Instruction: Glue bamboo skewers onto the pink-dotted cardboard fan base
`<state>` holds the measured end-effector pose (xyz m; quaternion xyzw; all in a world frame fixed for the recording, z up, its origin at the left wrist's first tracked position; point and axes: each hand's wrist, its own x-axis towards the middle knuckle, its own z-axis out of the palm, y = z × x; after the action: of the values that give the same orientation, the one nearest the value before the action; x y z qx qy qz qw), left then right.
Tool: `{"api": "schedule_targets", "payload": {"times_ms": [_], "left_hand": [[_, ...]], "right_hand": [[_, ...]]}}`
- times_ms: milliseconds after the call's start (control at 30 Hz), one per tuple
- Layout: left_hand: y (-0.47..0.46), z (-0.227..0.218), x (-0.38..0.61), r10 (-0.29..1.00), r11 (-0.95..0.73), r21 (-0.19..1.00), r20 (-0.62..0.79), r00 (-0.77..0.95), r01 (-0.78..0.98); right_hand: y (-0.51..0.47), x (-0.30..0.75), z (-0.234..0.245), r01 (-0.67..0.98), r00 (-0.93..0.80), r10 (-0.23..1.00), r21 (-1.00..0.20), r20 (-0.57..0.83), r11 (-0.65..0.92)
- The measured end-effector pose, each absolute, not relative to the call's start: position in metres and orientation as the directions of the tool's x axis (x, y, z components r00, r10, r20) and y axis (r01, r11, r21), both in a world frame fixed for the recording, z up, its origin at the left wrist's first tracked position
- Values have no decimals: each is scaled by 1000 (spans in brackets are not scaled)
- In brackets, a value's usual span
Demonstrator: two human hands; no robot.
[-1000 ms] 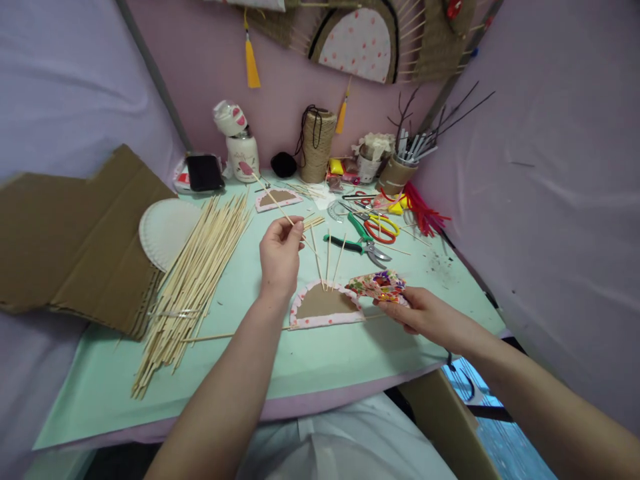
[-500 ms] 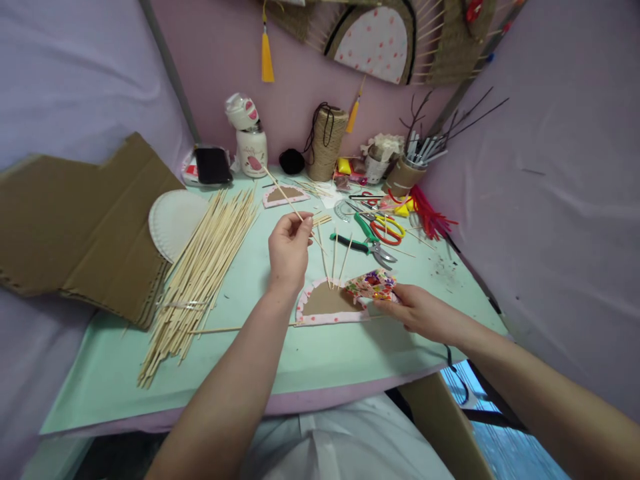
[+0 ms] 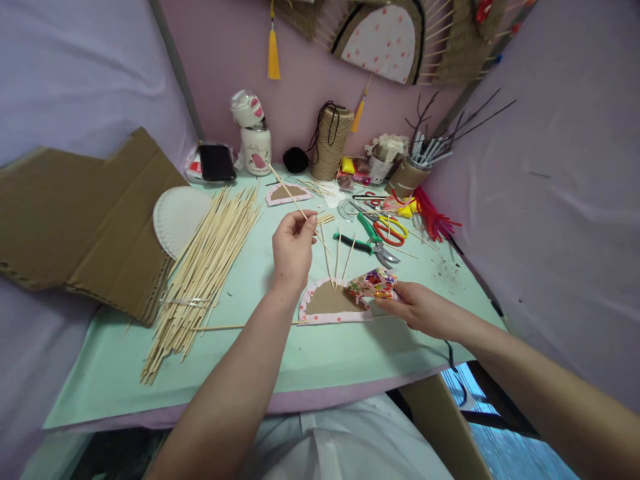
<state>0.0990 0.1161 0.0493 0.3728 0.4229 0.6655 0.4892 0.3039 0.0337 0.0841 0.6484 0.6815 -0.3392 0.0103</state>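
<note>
Left hand pinches a bamboo skewer pointing toward eleven o'clock; right hand grips floral fabric over a cardboard half-circle.

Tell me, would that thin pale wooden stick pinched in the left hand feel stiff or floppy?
The thin pale wooden stick probably weighs little: the left hand lifts it by fingertips alone. It juts straight past the grip, so likely stiff, yet slender enough to snap. Laid down, it might roll on the mint-green table.
</note>
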Motion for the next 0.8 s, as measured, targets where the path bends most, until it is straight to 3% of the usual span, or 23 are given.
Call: {"api": "schedule_targets", "payload": {"times_ms": [567,800], "left_hand": [[117,48,99,965,-165,927,81,-248,-338],[117,49,99,967,-167,926,87,-241,-338]], "right_hand": [[37,306,83,923,-160,895,-386,-416,-15],[39,310,80,911,-180,886,-412,-427,-13]]}}
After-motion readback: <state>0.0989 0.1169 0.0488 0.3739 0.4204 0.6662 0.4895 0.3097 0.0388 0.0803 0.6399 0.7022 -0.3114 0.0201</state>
